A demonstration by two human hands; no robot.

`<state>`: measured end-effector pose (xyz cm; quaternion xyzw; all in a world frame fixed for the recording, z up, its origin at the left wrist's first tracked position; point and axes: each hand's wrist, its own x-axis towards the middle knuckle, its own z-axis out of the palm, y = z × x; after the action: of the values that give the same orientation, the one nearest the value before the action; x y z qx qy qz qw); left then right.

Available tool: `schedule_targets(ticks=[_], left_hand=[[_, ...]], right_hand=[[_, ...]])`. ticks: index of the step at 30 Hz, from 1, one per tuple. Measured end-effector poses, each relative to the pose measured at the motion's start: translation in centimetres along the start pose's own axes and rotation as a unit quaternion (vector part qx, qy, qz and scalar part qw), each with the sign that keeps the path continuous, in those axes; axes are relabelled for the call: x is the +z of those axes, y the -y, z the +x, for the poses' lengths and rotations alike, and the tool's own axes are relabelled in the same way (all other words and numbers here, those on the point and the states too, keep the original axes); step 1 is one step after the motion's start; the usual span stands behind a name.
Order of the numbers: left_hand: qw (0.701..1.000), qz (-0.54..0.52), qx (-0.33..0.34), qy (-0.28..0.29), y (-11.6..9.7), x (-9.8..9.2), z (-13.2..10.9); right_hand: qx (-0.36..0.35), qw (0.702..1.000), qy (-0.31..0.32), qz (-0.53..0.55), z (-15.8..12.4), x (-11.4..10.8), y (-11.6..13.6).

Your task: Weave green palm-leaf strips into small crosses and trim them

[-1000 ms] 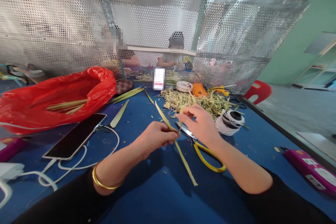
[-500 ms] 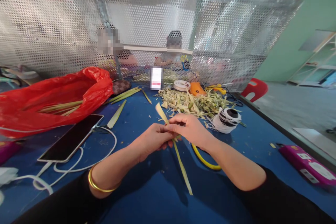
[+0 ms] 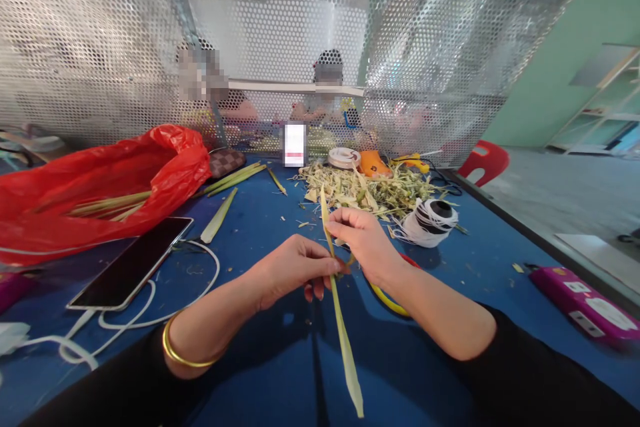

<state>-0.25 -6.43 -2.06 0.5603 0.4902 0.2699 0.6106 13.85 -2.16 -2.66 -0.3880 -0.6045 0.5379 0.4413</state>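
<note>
A long pale-green leaf strip [image 3: 343,340] runs between my hands above the blue table, its broad end hanging down toward me. My left hand [image 3: 305,267] pinches the strip between thumb and fingers near its middle. Just above, my right hand [image 3: 357,237] has thumb and fingertips closed on the upper part, below the narrow tip. A small yellowish end shows between the hands; what it belongs to is unclear. Beneath my right forearm lies a curved yellow and red band [image 3: 387,299], partly hidden.
Leaf scraps [image 3: 350,187] are heaped behind my hands, beside a thread spool [image 3: 430,221]. At left are a red plastic bag [image 3: 175,153] with leaf strips, a phone [image 3: 133,267] and white cables. A purple box [image 3: 583,303] lies right. Beyond the perforated screen [image 3: 425,47] sit two people.
The strip now shows its narrow end at the top and a broad end hanging lower toward me. My right hand has separated slightly from my left. The view has shifted a little.
</note>
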Motion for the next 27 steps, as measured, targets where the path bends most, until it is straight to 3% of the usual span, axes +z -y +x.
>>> schedule_targets(ticks=[10,12,15,17,19,22,27], left_hand=[[0.999,0.029,-0.012,0.011,-0.1,0.3,-0.2],[0.999,0.032,-0.007,0.007,-0.1,0.2,-0.1],[0.999,0.023,-0.009,-0.027,0.0,0.1,0.1],[0.998,0.016,-0.018,-0.053,0.2,0.2,0.3],[0.997,0.026,-0.023,-0.064,0.3,0.3,0.4],[0.997,0.051,-0.024,-0.053,0.4,0.5,0.4],[0.998,0.040,-0.027,-0.033,0.5,0.7,0.3]], right_hand=[[-0.013,0.999,-0.033,-0.039,-0.1,0.6,-0.4],[-0.014,0.999,-0.002,-0.044,0.1,0.2,-0.1],[0.020,0.991,0.120,-0.058,0.3,-0.6,0.3],[0.052,0.982,0.166,-0.068,0.4,-0.9,0.3],[0.048,0.985,0.142,-0.080,0.4,-0.9,0.2],[-0.015,0.992,0.066,-0.105,0.1,-0.4,-0.1],[-0.055,0.989,0.031,-0.136,-0.3,0.5,-0.1]])
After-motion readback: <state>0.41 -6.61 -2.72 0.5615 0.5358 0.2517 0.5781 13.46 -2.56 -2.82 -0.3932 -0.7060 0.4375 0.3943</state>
